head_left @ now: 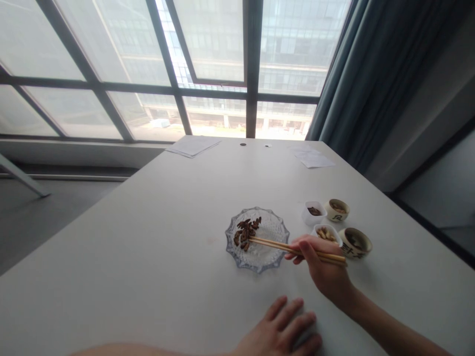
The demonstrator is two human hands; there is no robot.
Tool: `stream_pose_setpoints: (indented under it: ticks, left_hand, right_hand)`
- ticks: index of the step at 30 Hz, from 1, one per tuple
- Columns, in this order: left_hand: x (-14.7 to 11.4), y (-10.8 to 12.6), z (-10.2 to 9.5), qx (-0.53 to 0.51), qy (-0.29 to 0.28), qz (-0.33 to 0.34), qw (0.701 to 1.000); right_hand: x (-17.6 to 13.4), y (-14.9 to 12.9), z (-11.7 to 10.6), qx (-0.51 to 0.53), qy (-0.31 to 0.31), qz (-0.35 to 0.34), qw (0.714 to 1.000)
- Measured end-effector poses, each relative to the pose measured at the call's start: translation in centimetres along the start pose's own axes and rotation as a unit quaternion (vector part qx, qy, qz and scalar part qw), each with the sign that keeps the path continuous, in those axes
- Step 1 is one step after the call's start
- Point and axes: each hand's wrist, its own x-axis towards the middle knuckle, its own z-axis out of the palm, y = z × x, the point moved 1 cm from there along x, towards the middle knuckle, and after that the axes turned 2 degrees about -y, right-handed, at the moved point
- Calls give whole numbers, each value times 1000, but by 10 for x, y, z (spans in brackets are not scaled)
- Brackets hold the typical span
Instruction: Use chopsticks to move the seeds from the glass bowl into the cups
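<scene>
My right hand (322, 267) grips a pair of wooden chopsticks (274, 244). Their tips touch brown, elongated nut-like pieces (245, 232) heaped on the left side of a clear glass plate (267, 262) with a scalloped rim. Whether a piece is pinched between the tips, I cannot tell. My left hand (282, 329) rests flat on the table in front of the plate, fingers spread, holding nothing.
Right of the plate stand a white cup (308, 215) of dark pieces, a white cup (338, 238) of pale yellowish pieces, and two cream bowls (337, 215) with dark characters. Papers (195, 146) and more sheets (315, 157) lie on the white table's (148, 237) far end, before windows.
</scene>
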Motion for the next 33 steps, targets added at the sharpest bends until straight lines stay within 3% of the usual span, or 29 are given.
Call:
stream_pose_setpoints:
  ticks: [5,10,15,20,25,29,33]
  left_hand:
    - [0,0,-1,4,-16,6,1000]
    - [-5,0,0,-2,-33,14,999]
    - [-8,0,3,-2,-55,21,998]
    - [-6,0,3,3,-28,17,999]
    - [-4,-1,-1,0,-31,14,999]
    - [-2,-2,-3,-2,-29,13,999]
    - [-1,-2,-2,2,-6,9,1000]
  right_hand:
    - [-5,-6,-13,-40,31,-51,997]
    - [-7,-20,-59,-112,114,-95,983]
    - [-7,-27,-109,-219,224,-84,946]
    - [-5,-28,-126,-206,247,-46,946]
    - [-10,-22,-108,-155,211,-37,964]
    - [-10,-13,-67,-39,85,-1,996]
    - [-2,-4,-27,15,-8,9,1000]
